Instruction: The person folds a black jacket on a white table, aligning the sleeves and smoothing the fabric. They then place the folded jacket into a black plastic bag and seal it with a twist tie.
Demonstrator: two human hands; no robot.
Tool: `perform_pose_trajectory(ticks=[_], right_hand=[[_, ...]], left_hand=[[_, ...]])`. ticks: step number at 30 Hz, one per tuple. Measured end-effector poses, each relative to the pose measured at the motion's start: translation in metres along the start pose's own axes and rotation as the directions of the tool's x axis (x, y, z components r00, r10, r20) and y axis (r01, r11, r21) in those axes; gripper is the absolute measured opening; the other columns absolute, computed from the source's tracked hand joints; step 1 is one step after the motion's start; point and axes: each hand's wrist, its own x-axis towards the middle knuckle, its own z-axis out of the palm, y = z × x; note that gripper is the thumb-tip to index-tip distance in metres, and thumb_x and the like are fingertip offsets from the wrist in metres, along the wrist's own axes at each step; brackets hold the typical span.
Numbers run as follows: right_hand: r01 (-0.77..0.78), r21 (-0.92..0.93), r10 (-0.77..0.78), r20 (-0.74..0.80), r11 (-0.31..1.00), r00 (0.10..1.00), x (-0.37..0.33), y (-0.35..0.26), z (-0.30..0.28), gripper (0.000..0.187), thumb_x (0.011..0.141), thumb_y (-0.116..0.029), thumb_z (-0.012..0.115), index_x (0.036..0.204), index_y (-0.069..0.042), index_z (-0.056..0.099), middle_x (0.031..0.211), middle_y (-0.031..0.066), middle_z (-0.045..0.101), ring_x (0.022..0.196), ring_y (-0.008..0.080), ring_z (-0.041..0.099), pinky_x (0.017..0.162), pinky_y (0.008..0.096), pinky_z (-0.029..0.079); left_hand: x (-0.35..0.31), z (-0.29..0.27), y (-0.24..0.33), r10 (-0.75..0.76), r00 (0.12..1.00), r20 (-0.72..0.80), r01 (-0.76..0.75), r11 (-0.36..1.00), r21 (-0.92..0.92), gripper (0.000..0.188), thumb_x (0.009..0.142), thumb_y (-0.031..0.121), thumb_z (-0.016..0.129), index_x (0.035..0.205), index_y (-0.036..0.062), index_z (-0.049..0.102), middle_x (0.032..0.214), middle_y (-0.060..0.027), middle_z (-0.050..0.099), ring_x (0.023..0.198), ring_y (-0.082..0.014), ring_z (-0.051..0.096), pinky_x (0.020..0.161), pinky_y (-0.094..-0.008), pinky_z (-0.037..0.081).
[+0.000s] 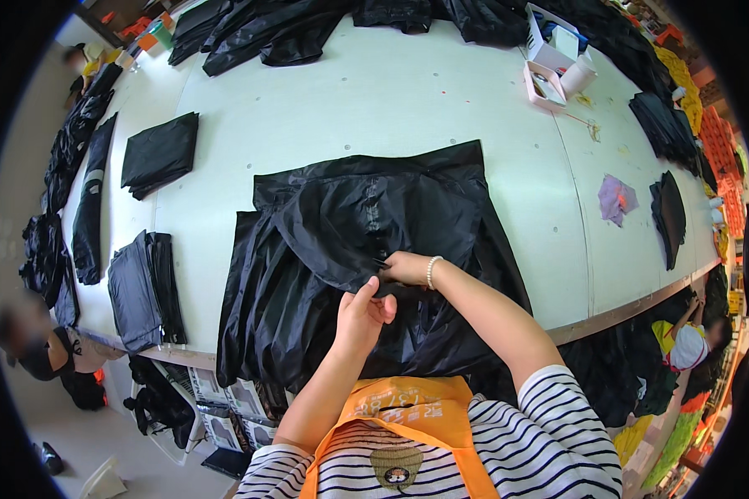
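Note:
A black garment [333, 204] of thin, shiny fabric lies spread in front of me, its near part hanging over the table's edge. My left hand [363, 314] is closed at the garment's near edge, pinching the fabric between thumb and fingers. Just beyond it, to the right, my right hand [408, 269] is closed with its fingertips at the cloth. A small dark tip with a slight glint shows by those fingertips; most of it is hidden, so its kind cannot be told. The hands are close together. A beaded bracelet [431, 273] circles my right wrist.
Folded black garments [160, 150] lie on the pale table [391, 100] at left, with a black stack [146, 291] nearer. More black clothing [266, 33] lines the far edge. At right are a white box [549, 41], a pink tray [544, 87] and a purple cloth [617, 200]. Other people work nearby.

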Motion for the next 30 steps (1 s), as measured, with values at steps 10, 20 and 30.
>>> perform_pose_trajectory(ticks=[10,20,30], right_hand=[[0.402,-0.197,-0.351,-0.866,0.894,0.356,-0.093,0.049,-0.024,0.021,0.095,-0.008,0.048,0.106,0.001,0.063,0.097,0.0131,0.07,0.083,0.0233,0.069,0.073,0.0256,0.051],[0.402,-0.252,-0.369,-0.896,0.88,0.245,-0.076,0.088,-0.042,0.008,0.092,-0.01,0.059,0.093,-0.002,0.061,0.073,0.0009,0.059,0.063,0.0054,0.049,0.058,0.0205,0.04],[0.202,-0.31,-0.363,-0.87,0.929,0.333,-0.054,0.059,-0.099,0.016,0.094,-0.018,0.056,0.093,-0.002,0.053,0.08,0.0129,0.063,0.072,0.026,0.062,0.067,0.0316,0.048]], left_hand=[[0.023,-0.1,0.053,0.547,0.837,0.009,-0.393,0.59,0.705,0.053,0.081,-0.007,0.055,0.131,0.0039,0.04,0.126,-0.0167,0.053,0.085,-0.0171,0.061,0.072,-0.0258,0.048],[0.081,-0.098,0.117,0.508,0.83,0.23,-0.307,0.072,0.949,0.008,0.08,0.009,0.07,0.081,0.0015,0.068,0.08,-0.0078,0.068,0.073,-0.0181,0.065,0.067,-0.0275,0.049],[0.069,-0.036,0.043,0.49,0.393,0.778,-0.646,-0.455,0.613,0.037,0.067,0.027,0.079,0.093,0.0102,0.06,0.095,-0.0047,0.061,0.086,-0.0265,0.059,0.08,-0.0401,0.044]])
